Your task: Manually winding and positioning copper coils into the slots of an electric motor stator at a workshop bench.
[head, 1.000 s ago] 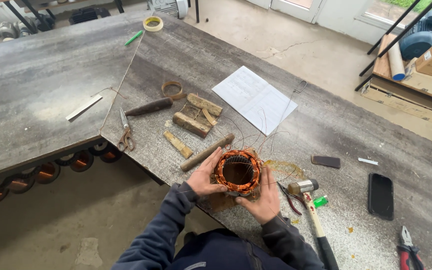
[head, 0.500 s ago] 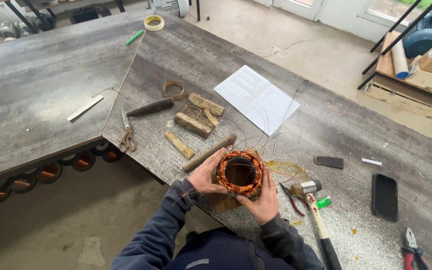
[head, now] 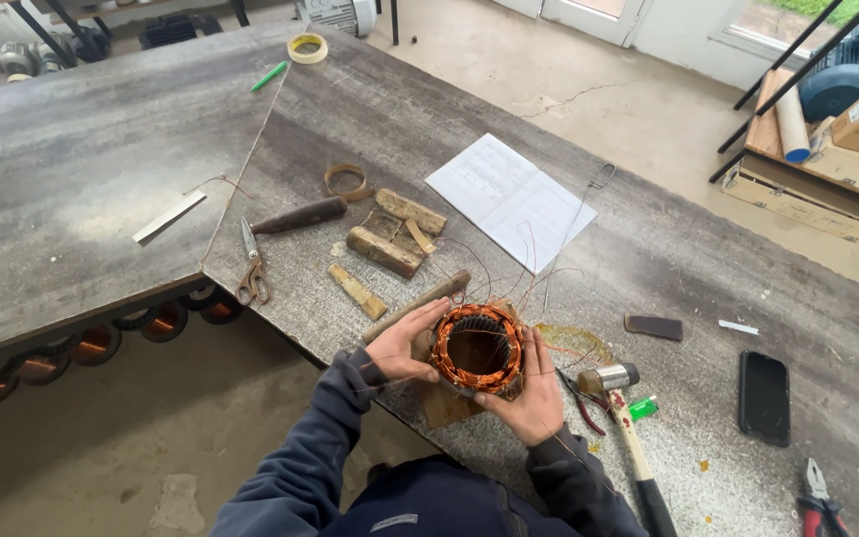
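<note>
A long grey bench (head: 648,249) carries a white sheet (head: 511,202), wood blocks (head: 386,239), scissors (head: 251,267), a mallet (head: 620,418) and a phone (head: 765,396). At its near edge sits a copper-wound stator (head: 476,349), upright, bore facing up. The left hand (head: 400,343) and right hand (head: 531,398) clasp its sides, fingers curled around it

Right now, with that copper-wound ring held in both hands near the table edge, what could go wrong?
1. The copper-wound ring sits near the table edge, gripped by the left hand and right hand; a slip might drop it to the floor.
2. Thin loose wires trail from it across the table; they could snag or pull out.
3. The hammer lies beside the right hand, easy to knock.
</note>
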